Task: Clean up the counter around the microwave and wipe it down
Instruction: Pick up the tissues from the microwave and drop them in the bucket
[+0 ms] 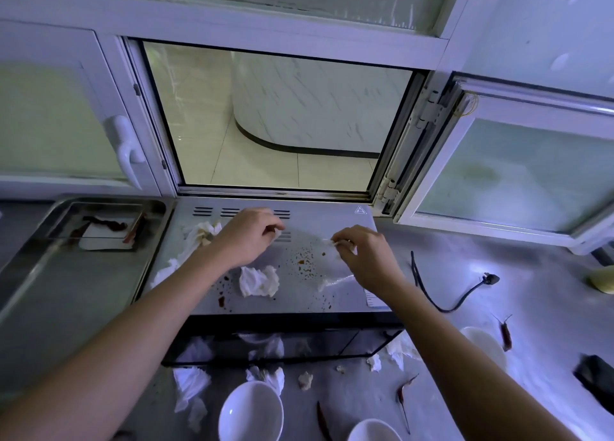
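Both hands work on top of the microwave (299,294), gathering litter — the clearing step, with wiping not yet begun. The left hand (247,236) has its fingers curled toward the back vents, seemingly pinching a small white scrap, though the scrap is too small to be sure of. The right hand (360,258) pinches a crumpled bit of tissue (332,244) between fingertips and thumb, just above the brown sauce spots (304,264) on the microwave's lid.

More waste waits: a wadded tissue (259,281) near the microwave's front edge and a larger stained wad (199,236) at its back left corner. On the tabletop (465,274) in front of the microwave lie further tissue scraps (189,382), dried chillies (402,394) and white bowls (251,412); a power cord (455,299) trails to its right, a steel tray (66,274) sits to its left.

Next, I judge, the remaining wads need collecting and binning — then a damp cloth for the spots.
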The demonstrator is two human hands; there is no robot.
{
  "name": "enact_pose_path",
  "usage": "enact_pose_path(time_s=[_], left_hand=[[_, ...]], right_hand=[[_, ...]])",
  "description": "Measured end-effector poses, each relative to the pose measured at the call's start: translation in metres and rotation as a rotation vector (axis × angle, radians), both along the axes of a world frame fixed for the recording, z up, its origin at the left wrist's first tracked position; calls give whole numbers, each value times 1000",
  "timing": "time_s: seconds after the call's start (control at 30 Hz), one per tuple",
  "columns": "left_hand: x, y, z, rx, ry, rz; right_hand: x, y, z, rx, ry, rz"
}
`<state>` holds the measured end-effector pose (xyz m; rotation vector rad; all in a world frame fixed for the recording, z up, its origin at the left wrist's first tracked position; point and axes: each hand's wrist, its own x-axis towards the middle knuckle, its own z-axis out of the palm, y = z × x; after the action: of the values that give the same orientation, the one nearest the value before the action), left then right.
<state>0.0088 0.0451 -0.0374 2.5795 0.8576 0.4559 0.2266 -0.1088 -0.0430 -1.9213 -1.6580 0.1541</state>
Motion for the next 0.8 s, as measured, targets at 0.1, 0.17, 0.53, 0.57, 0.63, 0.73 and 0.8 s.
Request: enact_pose_path(time_s=[0.1,0.17,0.53,0.57,0.63,0.73,0.8], left_hand=[[-5,-17,6,13,-39,10],[-10,-31,8,8,-76,24],[-44,-79,-11,47,-61,53],[-45,-81,-11,75,-50,53],[-47,-84,-12,102,-39,39],[-51,-86,-14,110,15,-10],[-54,-85,-16,109,59,-33]], right_hand=[[-4,-19,-3,-16,-1,61],[-2,-30,-5,-28,-19,72],[-3,-53,-9,-144,-175,152],[-3,-54,-10,-150,-184,152],[-2,-54,-11,-149,-198,144],[-2,-53,-11,-146,-221,137],[-2,-52,-11,-152,-239,137]])
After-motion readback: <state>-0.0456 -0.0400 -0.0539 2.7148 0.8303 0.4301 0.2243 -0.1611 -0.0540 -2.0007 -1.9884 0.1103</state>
